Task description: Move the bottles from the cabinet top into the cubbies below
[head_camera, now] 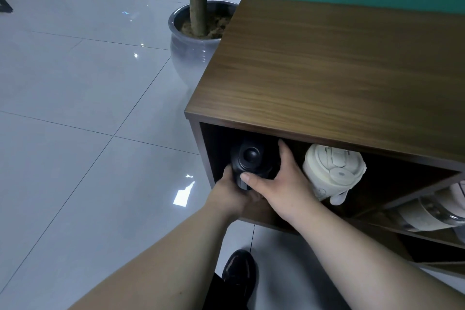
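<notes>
A black bottle (pixel 247 158) stands inside the leftmost cubby of the wooden cabinet (pixel 327 70), lid towards me. My left hand (pixel 230 194) grips its lower left side and my right hand (pixel 279 178) wraps around its right side. To its right in the same cubby stands a cream bottle (pixel 332 171) with a flip lid. Another pale bottle (pixel 427 211) lies in the cubby further right, partly cut off by the frame edge. The cabinet top shows bare wood.
A grey ceramic pot (pixel 191 45) with a tree trunk stands on the tiled floor just behind the cabinet's left corner. My black shoe (pixel 239 274) is on the floor below the cabinet front. A green wall runs behind the cabinet.
</notes>
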A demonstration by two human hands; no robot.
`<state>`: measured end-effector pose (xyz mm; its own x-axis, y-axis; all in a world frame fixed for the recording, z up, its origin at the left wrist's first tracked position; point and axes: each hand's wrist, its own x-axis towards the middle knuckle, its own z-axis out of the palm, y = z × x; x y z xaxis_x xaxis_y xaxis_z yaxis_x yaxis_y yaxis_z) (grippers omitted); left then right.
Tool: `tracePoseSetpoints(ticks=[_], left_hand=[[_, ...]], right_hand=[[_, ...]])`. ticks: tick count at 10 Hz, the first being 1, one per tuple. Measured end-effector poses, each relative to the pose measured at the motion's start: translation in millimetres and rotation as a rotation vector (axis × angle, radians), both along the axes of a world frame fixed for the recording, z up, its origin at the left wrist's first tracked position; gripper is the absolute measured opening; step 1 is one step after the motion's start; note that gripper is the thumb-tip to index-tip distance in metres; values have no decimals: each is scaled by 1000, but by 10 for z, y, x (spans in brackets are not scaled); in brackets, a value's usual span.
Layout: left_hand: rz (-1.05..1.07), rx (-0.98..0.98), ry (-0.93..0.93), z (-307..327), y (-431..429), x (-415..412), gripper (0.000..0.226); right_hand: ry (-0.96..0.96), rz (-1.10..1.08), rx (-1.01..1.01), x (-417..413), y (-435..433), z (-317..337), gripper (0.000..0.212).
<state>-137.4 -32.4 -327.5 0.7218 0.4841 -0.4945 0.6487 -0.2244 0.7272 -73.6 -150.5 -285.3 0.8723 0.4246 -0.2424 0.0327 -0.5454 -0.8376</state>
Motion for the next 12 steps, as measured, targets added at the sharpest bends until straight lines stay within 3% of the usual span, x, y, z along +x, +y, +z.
tracePoseSetpoints(ticks=[2, 7, 10, 11, 12], left_hand=[[6, 54, 29, -5, -17, 34, 55], [5, 75, 43, -61, -36, 40, 58], [37, 24, 96, -72, 0, 17, 41], [-11, -26, 171, -56, 22, -6, 60], [-102, -60, 226, 39, 26, -65, 84]], right_hand=[[13, 15, -19, 54, 46, -106, 110], [7, 25, 4, 100, 49, -168, 123], [55, 82, -45, -9, 7, -224, 129], [94, 109, -135, -92, -37, -267, 126], [176, 76, -86, -237, -125, -271, 128]])
